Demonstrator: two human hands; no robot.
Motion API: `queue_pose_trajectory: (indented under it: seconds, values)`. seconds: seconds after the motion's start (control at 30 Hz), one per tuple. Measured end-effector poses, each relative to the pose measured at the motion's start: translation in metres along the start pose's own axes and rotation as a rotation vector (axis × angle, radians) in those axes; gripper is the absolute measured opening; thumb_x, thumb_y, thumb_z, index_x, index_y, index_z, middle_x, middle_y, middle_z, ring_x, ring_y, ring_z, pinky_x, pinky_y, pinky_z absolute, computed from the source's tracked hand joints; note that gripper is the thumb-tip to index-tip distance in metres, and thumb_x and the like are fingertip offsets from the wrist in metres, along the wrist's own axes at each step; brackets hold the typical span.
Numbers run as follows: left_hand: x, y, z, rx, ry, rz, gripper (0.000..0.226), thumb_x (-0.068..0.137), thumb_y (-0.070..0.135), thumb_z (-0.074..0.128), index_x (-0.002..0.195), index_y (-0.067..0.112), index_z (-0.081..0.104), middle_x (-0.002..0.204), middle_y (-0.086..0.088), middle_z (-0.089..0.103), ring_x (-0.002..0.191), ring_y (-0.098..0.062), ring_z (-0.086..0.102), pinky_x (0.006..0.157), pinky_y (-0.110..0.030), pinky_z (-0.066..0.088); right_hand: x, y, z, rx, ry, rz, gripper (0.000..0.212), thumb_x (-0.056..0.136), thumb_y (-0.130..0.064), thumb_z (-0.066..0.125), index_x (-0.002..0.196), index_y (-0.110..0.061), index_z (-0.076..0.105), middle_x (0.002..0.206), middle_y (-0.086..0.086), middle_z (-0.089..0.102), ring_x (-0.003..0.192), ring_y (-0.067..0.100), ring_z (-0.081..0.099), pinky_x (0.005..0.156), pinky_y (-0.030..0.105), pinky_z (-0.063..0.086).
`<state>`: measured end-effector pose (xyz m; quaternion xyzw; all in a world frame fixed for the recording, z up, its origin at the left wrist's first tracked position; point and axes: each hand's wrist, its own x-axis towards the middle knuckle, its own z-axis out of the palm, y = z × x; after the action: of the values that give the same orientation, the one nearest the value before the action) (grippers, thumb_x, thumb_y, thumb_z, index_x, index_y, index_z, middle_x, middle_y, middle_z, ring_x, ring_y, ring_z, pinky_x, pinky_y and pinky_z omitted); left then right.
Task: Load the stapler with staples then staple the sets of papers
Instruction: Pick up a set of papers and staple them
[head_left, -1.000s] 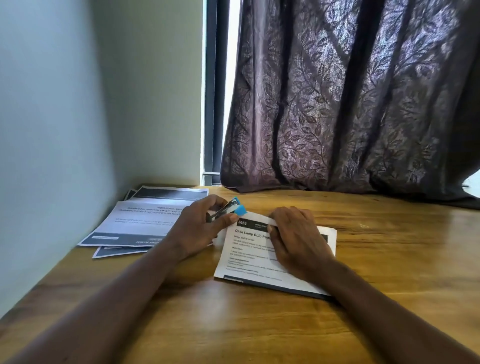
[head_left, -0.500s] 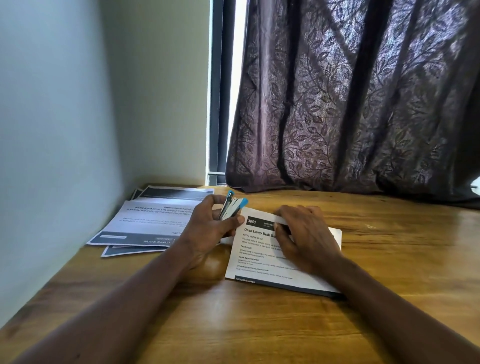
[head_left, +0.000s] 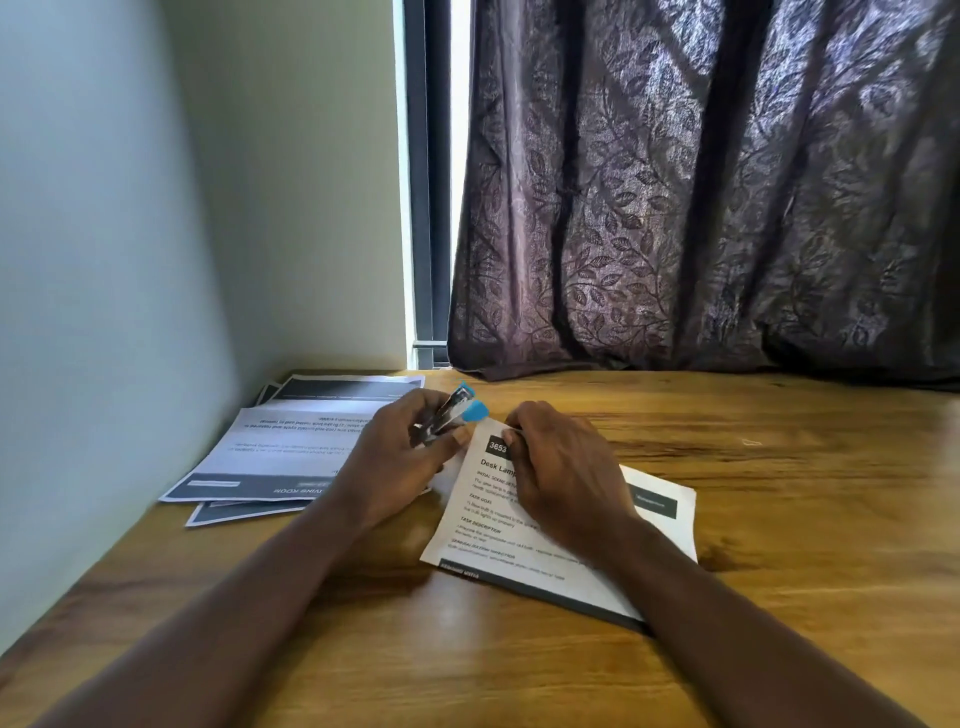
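On desk (head_left: 779, 519): 1 stapler (head_left: 451, 413), 2 paper sets (head_left: 519, 519).

On the sheet (head_left: 540, 558) under the right hand: "3653" in a dark box, heading "Desk Lamp", subheads "TASK GOAL" and "TASK DESCRIPTION"; smaller print too blurred to read. On the stack (head_left: 291, 447) to the left, upside-down footer lettering "IVING ROOM"; rest illegible.

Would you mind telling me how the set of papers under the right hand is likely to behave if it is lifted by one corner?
The set of papers looks thin, so it would probably flop. Its top corner already curls up beside the right hand, suggesting little stiffness. It is likely light and may slide on the smooth wooden table.
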<state>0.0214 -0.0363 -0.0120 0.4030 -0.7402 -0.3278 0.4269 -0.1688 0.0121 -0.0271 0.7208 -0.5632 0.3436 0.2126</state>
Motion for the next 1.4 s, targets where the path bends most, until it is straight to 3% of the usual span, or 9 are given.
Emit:
queue_pose_trajectory:
  seconds: [0.1, 0.23, 0.4, 0.63, 0.8, 0.97, 1.2, 1.4]
  values:
    - [0.003, -0.001, -0.009, -0.029, -0.064, -0.033, 0.023, 0.095, 0.031, 0.067, 0.117, 0.026, 0.065, 0.115, 0.004, 0.071, 0.103, -0.021, 0.068, 0.073, -0.033, 0.064, 0.001, 0.001, -0.003, -0.011, -0.029, -0.026, 0.012, 0.103, -0.027, 0.045, 0.099, -0.020, 0.053, 0.084, -0.001, 0.059, 0.071, 0.021, 0.054, 0.064, 0.032, 0.031]
    - [0.002, 0.002, -0.021, 0.030, -0.141, -0.045, 0.043, 0.081, 0.055, 0.065, 0.110, 0.024, 0.072, 0.102, 0.009, 0.078, 0.084, -0.017, 0.068, 0.064, -0.024, 0.058, 0.002, -0.002, -0.008, -0.011, -0.115, -0.064, 0.007, 0.099, -0.027, 0.052, 0.103, -0.022, 0.050, 0.088, -0.002, 0.058, 0.072, 0.013, 0.047, 0.066, 0.030, 0.037]
    - [-0.002, 0.000, -0.025, 0.163, -0.285, -0.042, 0.047, 0.075, 0.056, 0.069, 0.114, 0.031, 0.072, 0.107, 0.014, 0.074, 0.100, -0.016, 0.068, 0.073, -0.021, 0.055, 0.003, -0.003, -0.010, 0.014, -0.155, -0.074, 0.012, 0.099, -0.029, 0.053, 0.108, -0.024, 0.048, 0.094, -0.004, 0.057, 0.077, 0.010, 0.046, 0.070, 0.028, 0.040]
    - [0.000, -0.001, -0.022, 0.163, -0.228, 0.042, 0.039, 0.073, 0.049, 0.076, 0.108, 0.035, 0.068, 0.107, 0.012, 0.072, 0.100, -0.013, 0.066, 0.080, -0.021, 0.052, 0.002, -0.006, -0.010, 0.011, -0.156, -0.106, 0.010, 0.100, -0.027, 0.050, 0.109, -0.023, 0.049, 0.092, -0.003, 0.054, 0.075, 0.012, 0.044, 0.068, 0.029, 0.034]
    - [0.000, 0.000, -0.026, 0.131, -0.208, 0.087, 0.038, 0.069, 0.051, 0.078, 0.101, 0.031, 0.075, 0.101, 0.016, 0.077, 0.097, -0.005, 0.069, 0.082, -0.022, 0.056, 0.001, -0.007, -0.010, 0.011, -0.148, -0.129, 0.012, 0.100, -0.029, 0.048, 0.109, -0.023, 0.049, 0.092, -0.002, 0.055, 0.075, 0.012, 0.043, 0.069, 0.029, 0.033]
    - [0.005, -0.002, -0.026, 0.200, -0.193, 0.118, 0.031, 0.077, 0.040, 0.083, 0.102, 0.022, 0.079, 0.104, 0.011, 0.078, 0.096, -0.017, 0.071, 0.077, -0.019, 0.052, 0.001, -0.007, -0.008, 0.018, -0.140, -0.142, 0.010, 0.100, -0.029, 0.047, 0.106, -0.022, 0.050, 0.091, 0.000, 0.057, 0.074, 0.015, 0.047, 0.067, 0.034, 0.043]
    - [0.005, -0.001, -0.031, 0.251, -0.222, 0.139, 0.034, 0.076, 0.035, 0.087, 0.106, 0.022, 0.079, 0.108, 0.011, 0.077, 0.098, -0.011, 0.071, 0.094, -0.027, 0.057, 0.000, -0.007, -0.005, 0.046, -0.155, -0.135, 0.014, 0.101, -0.034, 0.041, 0.107, -0.023, 0.048, 0.092, -0.001, 0.056, 0.076, 0.014, 0.047, 0.069, 0.031, 0.042]
    - [0.004, 0.000, -0.030, 0.226, -0.248, 0.146, 0.037, 0.069, 0.049, 0.080, 0.098, 0.026, 0.079, 0.098, 0.020, 0.076, 0.091, -0.004, 0.071, 0.079, -0.015, 0.055, 0.000, -0.007, -0.004, 0.030, -0.157, -0.132, 0.010, 0.100, -0.030, 0.046, 0.107, -0.024, 0.047, 0.093, -0.001, 0.056, 0.076, 0.015, 0.048, 0.070, 0.029, 0.039]
